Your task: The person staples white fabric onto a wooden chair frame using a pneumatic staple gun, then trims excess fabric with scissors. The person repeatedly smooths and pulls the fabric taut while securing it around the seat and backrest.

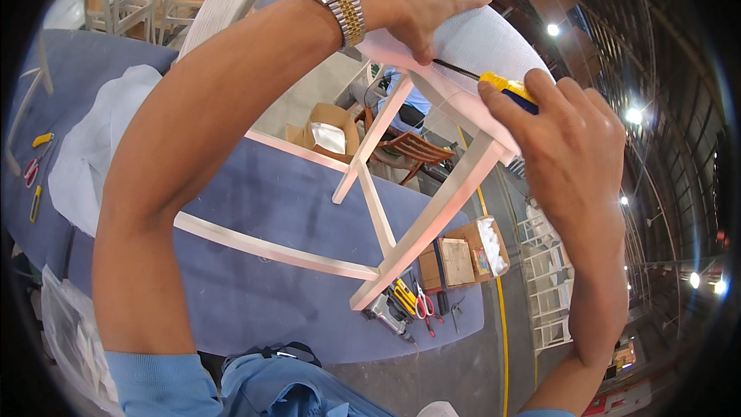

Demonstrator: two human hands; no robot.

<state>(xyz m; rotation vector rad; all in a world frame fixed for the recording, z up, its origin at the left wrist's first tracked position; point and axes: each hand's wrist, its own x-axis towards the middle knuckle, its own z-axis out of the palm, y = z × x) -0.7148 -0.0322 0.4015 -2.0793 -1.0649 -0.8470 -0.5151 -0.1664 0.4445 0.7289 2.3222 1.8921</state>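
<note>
A pale wooden chair point(432, 220) stands tilted on the table, its seat point(494, 31) covered in light woven fabric. My left hand point(413, 0) lies on the seat with fingers spread, its thumb at the seat's edge. In my right hand point(575, 135) is a screwdriver point(508, 89) with a yellow and dark blue handle. Its thin dark shaft runs along the seat edge toward my left thumb. The tip is hard to make out there, so I cannot tell whether it is under the fabric.
A blue-grey covered table point(309, 301) spreads beneath the chair. Near its right edge lie a power tool point(388, 318), a yellow cutter point(404, 293) and red-handled scissors point(424, 305), beside a cardboard box point(488, 247). White fabric point(108, 139) lies at left. Behind, a person sits near a brown chair point(413, 147).
</note>
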